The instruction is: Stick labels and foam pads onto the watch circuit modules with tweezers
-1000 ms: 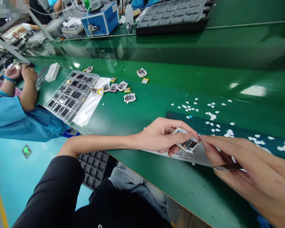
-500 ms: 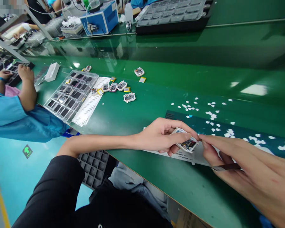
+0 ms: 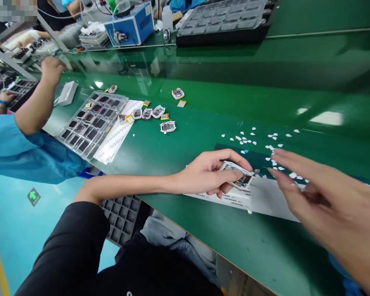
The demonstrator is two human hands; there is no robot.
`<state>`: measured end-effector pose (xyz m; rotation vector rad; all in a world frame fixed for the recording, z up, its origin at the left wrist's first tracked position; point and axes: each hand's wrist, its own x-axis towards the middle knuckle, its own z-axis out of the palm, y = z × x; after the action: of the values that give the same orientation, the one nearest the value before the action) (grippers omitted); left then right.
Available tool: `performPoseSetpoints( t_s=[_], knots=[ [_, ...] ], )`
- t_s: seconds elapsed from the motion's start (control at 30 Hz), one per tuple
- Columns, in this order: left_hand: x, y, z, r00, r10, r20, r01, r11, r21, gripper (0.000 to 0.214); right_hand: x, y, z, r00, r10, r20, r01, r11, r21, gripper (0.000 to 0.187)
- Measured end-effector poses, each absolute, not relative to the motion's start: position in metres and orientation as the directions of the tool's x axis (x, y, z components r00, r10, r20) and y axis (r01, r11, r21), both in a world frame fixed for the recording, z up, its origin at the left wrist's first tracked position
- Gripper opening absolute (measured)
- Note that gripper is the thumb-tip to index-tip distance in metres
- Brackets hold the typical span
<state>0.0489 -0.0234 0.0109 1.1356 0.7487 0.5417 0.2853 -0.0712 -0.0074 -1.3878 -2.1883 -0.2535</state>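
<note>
My left hand rests on the green bench and is closed around a small white device with an exposed circuit board, held over a white printed sheet. My right hand is blurred by motion, a short way right of the device and apart from it. A thin dark tool shows as a smear between its fingers. Behind both hands lies a dark mat.
White paper scraps litter the mat and bench. To the left are loose devices, a clear compartment tray, a white box and a co-worker's arm. A blue machine and a black tray stand at the back.
My right hand has pulled away from the device, up and to the right. My left hand shifted the device slightly back. The co-worker's arm has lifted and reached further back.
</note>
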Motion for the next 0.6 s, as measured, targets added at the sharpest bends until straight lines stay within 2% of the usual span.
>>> performPoseSetpoints(
  t_s=[0.1, 0.17, 0.27, 0.43, 0.6],
  knots=[
    [0.049, -0.024, 0.01, 0.648, 0.726, -0.228, -0.02, 0.316, 0.949, 0.011, 0.282, -0.074, -0.005, -0.49, 0.678, 0.548, 0.793, 0.608, -0.043, 0.071],
    [0.049, -0.024, 0.009, 0.657, 0.721, -0.22, -0.019, 0.307, 0.951, 0.011, 0.283, -0.074, -0.007, -0.545, 0.653, 0.526, 0.757, 0.653, -0.027, 0.068],
    [0.049, -0.024, 0.007, 0.662, 0.721, -0.203, -0.022, 0.29, 0.957, 0.012, 0.287, -0.075, -0.011, -0.569, 0.678, 0.464, 0.749, 0.661, -0.046, 0.066],
    [0.051, -0.026, 0.001, 0.64, 0.761, -0.109, -0.057, 0.188, 0.98, 0.013, 0.287, -0.08, -0.01, -0.559, 0.679, 0.476, 0.754, 0.655, -0.049, 0.068],
    [0.052, -0.031, -0.002, 0.62, 0.782, -0.063, 0.059, 0.034, 0.998, 0.018, 0.279, -0.085, -0.008, -0.556, 0.691, 0.462, 0.768, 0.64, -0.035, 0.066]
  ],
)
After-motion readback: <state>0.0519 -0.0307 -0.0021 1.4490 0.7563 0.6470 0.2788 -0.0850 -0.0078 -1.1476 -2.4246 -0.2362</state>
